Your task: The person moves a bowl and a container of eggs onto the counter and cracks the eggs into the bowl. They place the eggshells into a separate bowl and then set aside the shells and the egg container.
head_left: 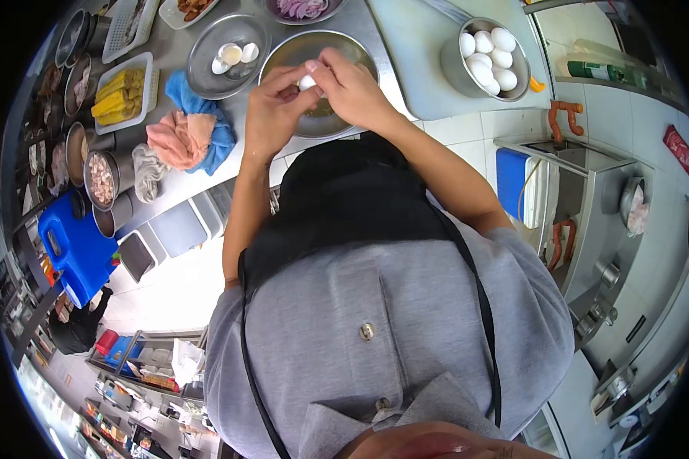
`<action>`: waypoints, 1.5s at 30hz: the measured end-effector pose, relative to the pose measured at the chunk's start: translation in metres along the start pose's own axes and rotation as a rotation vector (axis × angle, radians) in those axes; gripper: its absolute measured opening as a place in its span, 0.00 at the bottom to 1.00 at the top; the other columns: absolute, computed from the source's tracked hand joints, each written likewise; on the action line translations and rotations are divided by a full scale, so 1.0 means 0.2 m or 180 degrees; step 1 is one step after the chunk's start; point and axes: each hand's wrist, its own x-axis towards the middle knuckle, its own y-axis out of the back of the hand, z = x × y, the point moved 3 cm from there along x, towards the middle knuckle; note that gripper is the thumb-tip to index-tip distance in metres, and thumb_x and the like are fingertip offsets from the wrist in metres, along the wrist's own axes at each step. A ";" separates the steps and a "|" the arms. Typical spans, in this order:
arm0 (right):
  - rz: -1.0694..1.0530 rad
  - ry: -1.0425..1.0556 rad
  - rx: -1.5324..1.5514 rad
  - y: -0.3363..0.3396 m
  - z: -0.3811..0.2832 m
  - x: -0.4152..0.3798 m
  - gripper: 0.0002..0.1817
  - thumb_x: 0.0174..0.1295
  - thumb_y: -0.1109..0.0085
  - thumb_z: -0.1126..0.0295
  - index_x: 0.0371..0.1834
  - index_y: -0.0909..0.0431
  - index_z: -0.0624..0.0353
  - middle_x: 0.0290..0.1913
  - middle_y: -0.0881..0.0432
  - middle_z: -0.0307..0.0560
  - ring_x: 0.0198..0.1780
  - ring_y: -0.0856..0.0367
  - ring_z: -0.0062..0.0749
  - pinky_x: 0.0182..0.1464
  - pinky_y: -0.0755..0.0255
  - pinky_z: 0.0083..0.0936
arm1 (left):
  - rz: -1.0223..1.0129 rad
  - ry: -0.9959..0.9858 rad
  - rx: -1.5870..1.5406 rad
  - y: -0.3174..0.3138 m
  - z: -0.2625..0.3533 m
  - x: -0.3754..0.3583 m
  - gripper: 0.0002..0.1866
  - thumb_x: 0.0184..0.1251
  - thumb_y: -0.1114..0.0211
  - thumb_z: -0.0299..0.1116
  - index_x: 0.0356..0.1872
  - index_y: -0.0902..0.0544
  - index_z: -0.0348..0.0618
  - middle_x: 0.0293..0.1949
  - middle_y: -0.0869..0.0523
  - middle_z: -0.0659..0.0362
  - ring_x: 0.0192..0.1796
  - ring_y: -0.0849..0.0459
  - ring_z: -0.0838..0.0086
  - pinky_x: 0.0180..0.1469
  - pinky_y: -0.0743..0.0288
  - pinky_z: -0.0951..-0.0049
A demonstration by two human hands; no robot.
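Egg (pixel 307 82), white and mostly hidden by fingers, sits pinched between both hands directly over a wide steel bowl (pixel 287 47) on the steel counter (pixel 172 187). Left hand (pixel 272 115) curls its thumb and fingertips closed against the egg's left side, and right hand (pixel 350 90) closes on it from the right and above, so that only a small patch of shell shows between them; what lies in the bowl beneath is hard to make out behind the hands. Just left of that bowl stands a smaller steel bowl (pixel 207 46) with broken eggshells (pixel 233 56) in it. To the right, on a pale cutting board (pixel 421 69), a steel pot (pixel 455 73) is heaped with whole white eggs (pixel 488 57). A blue cloth (pixel 187 96) and a pink cloth (pixel 177 139) lie bunched together near the left wrist. Farther left a white tray holds yellow corn pieces (pixel 119 96), beside several round metal containers. A bowl of sliced purple onion (pixel 302 8) sits at the far edge. A blue jug (pixel 76 249) stands below the counter.
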 end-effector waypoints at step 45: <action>0.1819 -0.0305 -0.3582 1.18 0.27 -0.11 0.19 0.54 0.40 0.71 0.51 0.24 0.57 0.49 0.26 0.59 0.45 0.21 0.59 0.46 0.24 0.47 | 0.0955 -0.0335 0.2009 0.52 0.06 0.22 0.41 0.60 0.25 0.40 0.73 0.33 0.41 0.58 0.21 0.44 0.59 0.19 0.60 0.56 0.24 0.64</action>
